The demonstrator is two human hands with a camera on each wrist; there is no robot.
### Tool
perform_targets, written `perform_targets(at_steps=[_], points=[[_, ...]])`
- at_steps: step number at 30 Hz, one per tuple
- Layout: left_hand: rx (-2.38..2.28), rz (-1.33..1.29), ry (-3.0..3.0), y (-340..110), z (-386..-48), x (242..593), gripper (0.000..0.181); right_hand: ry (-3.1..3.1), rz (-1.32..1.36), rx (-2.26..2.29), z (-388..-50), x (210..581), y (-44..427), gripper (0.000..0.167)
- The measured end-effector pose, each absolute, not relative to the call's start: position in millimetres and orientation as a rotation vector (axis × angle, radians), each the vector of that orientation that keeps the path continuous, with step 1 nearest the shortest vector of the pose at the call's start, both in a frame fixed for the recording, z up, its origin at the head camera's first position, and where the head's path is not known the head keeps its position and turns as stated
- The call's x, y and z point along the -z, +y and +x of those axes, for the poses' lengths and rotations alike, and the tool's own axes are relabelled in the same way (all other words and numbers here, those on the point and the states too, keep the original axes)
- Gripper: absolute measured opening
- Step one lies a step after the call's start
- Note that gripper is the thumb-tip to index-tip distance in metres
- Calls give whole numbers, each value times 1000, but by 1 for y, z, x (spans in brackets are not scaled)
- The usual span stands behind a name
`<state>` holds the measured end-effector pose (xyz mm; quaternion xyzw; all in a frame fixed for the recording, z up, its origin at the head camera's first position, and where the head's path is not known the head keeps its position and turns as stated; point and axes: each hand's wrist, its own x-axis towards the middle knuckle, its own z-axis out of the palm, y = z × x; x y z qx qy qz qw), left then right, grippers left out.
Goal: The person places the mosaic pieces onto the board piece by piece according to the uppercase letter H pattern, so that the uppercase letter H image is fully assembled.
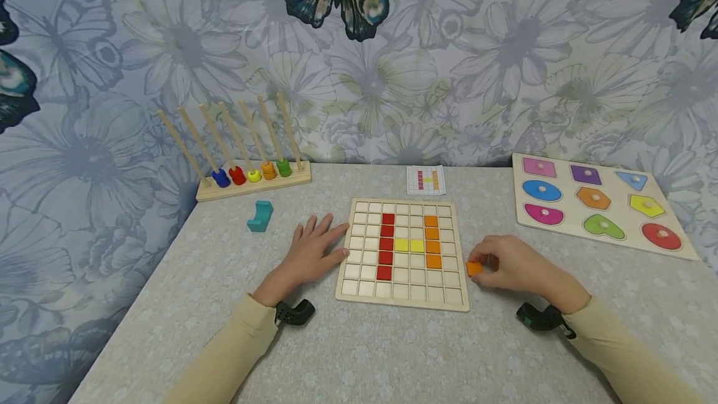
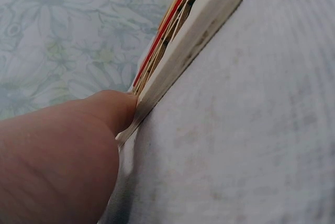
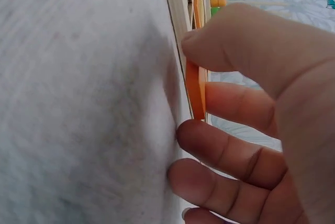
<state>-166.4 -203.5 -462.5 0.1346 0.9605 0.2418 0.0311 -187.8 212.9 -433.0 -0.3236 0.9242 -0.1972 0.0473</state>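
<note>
A wooden grid board [image 1: 364,289] lies flat on the table, with a column of red tiles [image 1: 385,244], two yellow tiles [image 1: 401,245] and a column of orange tiles [image 1: 432,246] in its cells. My left hand [image 1: 307,255] rests spread beside the board, thumb and index finger touching its left edge; the left wrist view shows the thumb against the rim. Just off the board's right edge, my right hand [image 1: 507,264] pinches an orange tile [image 3: 196,92] between thumb and fingers. A small printed pattern card [image 1: 426,180] lies behind the board.
At the back left stands a wooden peg stand [image 1: 255,186] with coloured rings. A teal curved block [image 1: 260,216] lies in front of it. A shape puzzle board [image 1: 606,204] sits at the right. Patterned wall covering rises behind the table.
</note>
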Motion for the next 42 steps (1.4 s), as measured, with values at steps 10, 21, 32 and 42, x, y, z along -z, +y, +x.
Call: perform_targets(at_steps=[10, 21, 32, 42], points=[[-749, 426, 2961, -205, -166, 463, 60, 2832, -1001, 587, -188, 430, 210, 19], [-748, 421, 2954, -205, -166, 462, 61, 2814, -1053, 605, -185, 427, 199, 17], [-740, 416, 2959, -205, -167, 463, 59, 2778, -1094, 606, -186, 427, 181, 17], [-750, 415, 2952, -204, -167, 462, 60, 2757, -1169, 605, -186, 428, 169, 17]])
